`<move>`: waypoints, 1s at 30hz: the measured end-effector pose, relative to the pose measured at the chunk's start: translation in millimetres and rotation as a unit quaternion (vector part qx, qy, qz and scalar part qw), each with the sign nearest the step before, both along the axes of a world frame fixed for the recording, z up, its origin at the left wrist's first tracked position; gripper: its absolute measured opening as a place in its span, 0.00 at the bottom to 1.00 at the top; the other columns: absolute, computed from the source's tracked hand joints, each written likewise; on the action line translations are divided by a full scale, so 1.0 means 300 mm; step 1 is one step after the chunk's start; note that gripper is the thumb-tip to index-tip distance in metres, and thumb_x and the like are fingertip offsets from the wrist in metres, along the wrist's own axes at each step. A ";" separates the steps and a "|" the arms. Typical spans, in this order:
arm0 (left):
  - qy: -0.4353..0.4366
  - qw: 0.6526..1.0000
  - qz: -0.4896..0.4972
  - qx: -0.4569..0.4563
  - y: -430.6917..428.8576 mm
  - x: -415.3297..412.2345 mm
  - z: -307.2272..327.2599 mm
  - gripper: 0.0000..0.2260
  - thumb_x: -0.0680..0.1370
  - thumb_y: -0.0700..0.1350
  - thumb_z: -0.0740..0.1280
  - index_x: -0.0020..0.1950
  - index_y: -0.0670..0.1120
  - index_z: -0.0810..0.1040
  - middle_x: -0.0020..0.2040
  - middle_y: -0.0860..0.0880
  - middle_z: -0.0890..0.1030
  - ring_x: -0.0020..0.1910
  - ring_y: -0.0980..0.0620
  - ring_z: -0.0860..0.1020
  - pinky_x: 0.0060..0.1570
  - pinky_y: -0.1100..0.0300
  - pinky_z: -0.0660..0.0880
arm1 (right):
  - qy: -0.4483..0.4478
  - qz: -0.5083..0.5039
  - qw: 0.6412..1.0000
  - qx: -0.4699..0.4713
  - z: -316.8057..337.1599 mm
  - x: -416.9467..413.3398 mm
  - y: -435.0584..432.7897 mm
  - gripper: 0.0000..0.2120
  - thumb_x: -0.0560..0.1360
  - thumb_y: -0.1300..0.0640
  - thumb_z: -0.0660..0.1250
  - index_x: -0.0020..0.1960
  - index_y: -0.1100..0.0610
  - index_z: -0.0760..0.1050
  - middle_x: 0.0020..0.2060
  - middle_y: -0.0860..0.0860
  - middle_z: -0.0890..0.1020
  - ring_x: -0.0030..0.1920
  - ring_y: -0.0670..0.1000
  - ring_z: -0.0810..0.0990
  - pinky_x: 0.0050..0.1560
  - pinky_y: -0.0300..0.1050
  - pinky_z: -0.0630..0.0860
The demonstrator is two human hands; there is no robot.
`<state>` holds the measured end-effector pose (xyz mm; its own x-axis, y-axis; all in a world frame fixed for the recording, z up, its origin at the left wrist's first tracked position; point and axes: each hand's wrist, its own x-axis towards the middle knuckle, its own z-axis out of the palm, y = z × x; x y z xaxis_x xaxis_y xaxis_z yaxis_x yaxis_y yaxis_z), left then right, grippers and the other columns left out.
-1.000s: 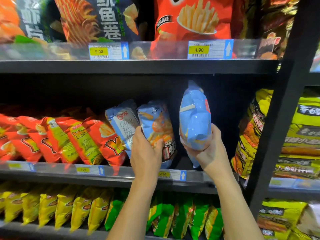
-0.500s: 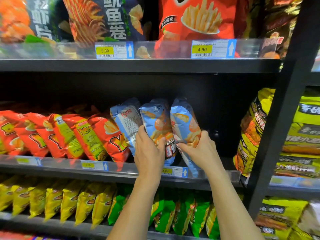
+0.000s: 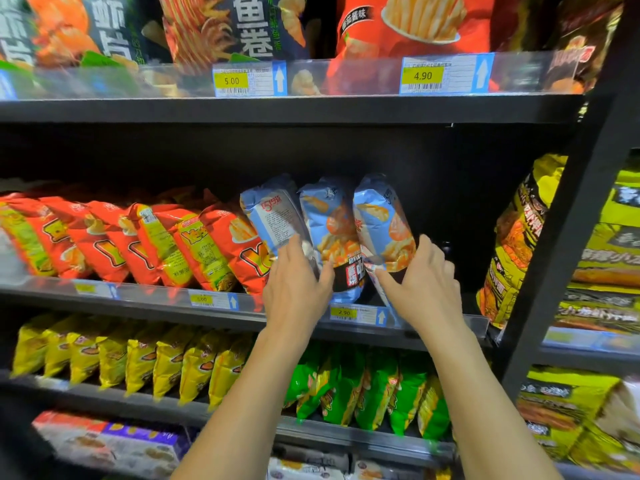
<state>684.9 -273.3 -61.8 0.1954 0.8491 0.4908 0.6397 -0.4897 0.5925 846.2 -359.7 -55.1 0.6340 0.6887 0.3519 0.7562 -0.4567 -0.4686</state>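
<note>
Shelf [image 3: 156, 308]: we saw both bags on it, centre frame.
Left hand [image 3: 294, 289]: gripped middle blue bag [image 3: 334, 233].
Right hand [image 3: 426, 289]: gripped right blue bag [image 3: 381, 220].

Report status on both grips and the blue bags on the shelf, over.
Left grip holds middle bag. Right grip holds right bag, upright against the middle one. Red bags lean to the left; nothing blocks either grip.

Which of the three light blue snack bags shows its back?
The leftmost light blue snack bag, beside the red bags: it shows a white text panel; the middle bag and right bag show snack pictures.
</note>
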 end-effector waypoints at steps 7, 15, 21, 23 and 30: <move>0.181 0.983 -0.023 0.007 -0.010 -0.242 -0.041 0.25 0.81 0.60 0.67 0.70 0.45 0.73 0.63 0.44 0.78 0.63 0.38 0.76 0.59 0.44 0.73 | -0.102 0.026 0.991 -0.081 0.004 -0.182 -0.067 0.41 0.80 0.32 0.60 0.81 0.58 0.55 0.78 0.59 0.63 0.76 0.63 0.64 0.70 0.62 0.69; 0.280 0.959 0.032 -0.018 -0.083 -0.621 -0.066 0.31 0.82 0.64 0.62 0.80 0.48 0.66 0.77 0.46 0.73 0.75 0.40 0.69 0.72 0.44 0.69 | -0.148 0.133 0.969 -0.144 -0.007 -0.570 -0.057 0.39 0.80 0.31 0.60 0.78 0.58 0.59 0.76 0.59 0.67 0.75 0.64 0.66 0.71 0.64 0.69; 0.292 0.950 0.086 -0.068 -0.141 -1.014 -0.106 0.34 0.83 0.65 0.60 0.84 0.49 0.60 0.82 0.48 0.65 0.82 0.41 0.61 0.78 0.42 0.61 | -0.171 0.216 0.948 -0.161 -0.028 -0.966 -0.048 0.39 0.80 0.31 0.59 0.79 0.58 0.60 0.76 0.57 0.68 0.74 0.63 0.68 0.71 0.61 0.68; 0.294 0.947 0.102 -0.078 -0.154 -1.150 -0.134 0.33 0.82 0.65 0.61 0.81 0.48 0.64 0.80 0.47 0.68 0.79 0.41 0.64 0.76 0.41 0.65 | -0.178 0.239 0.940 -0.167 -0.043 -1.096 -0.047 0.37 0.81 0.32 0.60 0.78 0.57 0.61 0.74 0.57 0.69 0.73 0.63 0.69 0.69 0.61 0.69; 0.288 0.938 0.161 -0.108 -0.208 -1.530 -0.188 0.31 0.81 0.65 0.63 0.78 0.48 0.68 0.77 0.47 0.72 0.77 0.40 0.68 0.73 0.41 0.68 | -0.197 0.299 0.915 -0.185 -0.120 -1.468 -0.036 0.36 0.80 0.32 0.60 0.77 0.57 0.62 0.73 0.56 0.70 0.72 0.63 0.70 0.68 0.60 0.70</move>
